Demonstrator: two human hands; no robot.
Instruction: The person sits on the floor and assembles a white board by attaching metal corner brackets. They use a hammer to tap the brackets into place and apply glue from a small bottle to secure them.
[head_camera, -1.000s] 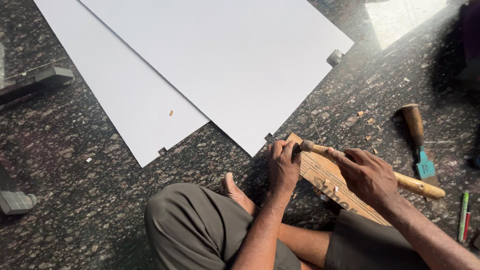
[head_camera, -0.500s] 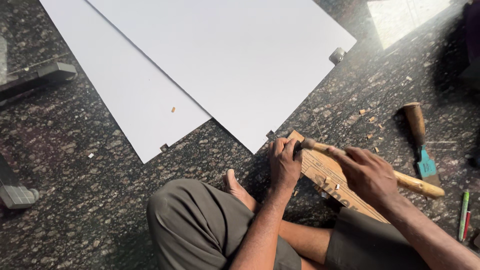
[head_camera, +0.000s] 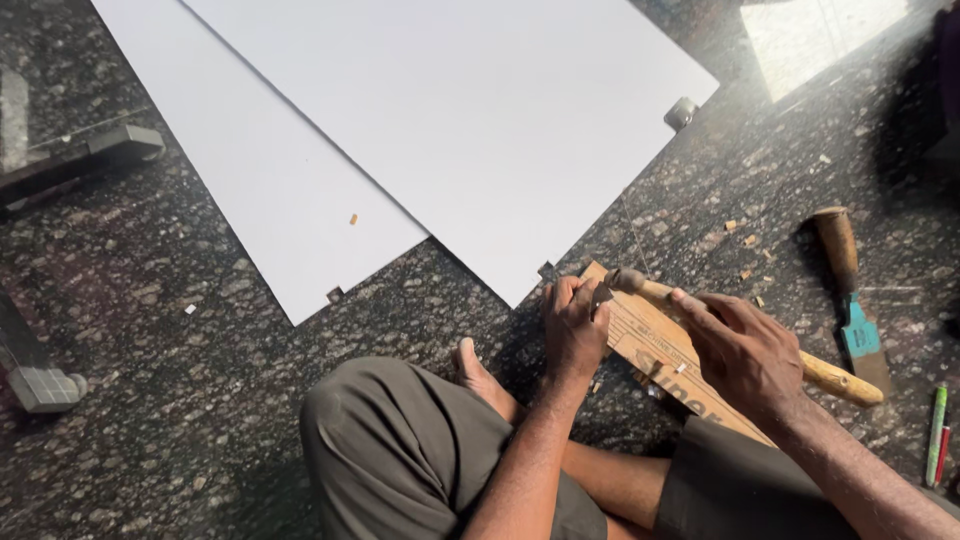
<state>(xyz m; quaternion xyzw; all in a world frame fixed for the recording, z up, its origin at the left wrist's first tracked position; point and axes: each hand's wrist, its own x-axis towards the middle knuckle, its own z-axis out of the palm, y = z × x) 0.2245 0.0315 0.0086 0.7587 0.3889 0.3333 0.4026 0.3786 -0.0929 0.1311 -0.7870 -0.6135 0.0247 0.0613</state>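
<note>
In the head view, the left hand (head_camera: 575, 325) is curled shut, pinching a small metal piece (head_camera: 598, 297) onto the upper end of a narrow wooden strip (head_camera: 665, 355) that lies on the speckled stone floor (head_camera: 200, 400) at about four o'clock. The right hand (head_camera: 745, 350) is clamped around a wooden-handled hammer (head_camera: 835, 377), whose head sits just beside the left fingers. Two white boards (head_camera: 470, 120) lie toward twelve o'clock, and a chisel (head_camera: 845, 280) and two pens (head_camera: 937, 420) lie at three o'clock.

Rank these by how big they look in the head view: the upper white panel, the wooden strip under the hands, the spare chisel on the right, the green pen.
1. upper white panel
2. wooden strip, partly covered by the hands
3. spare chisel
4. green pen, smallest
</note>
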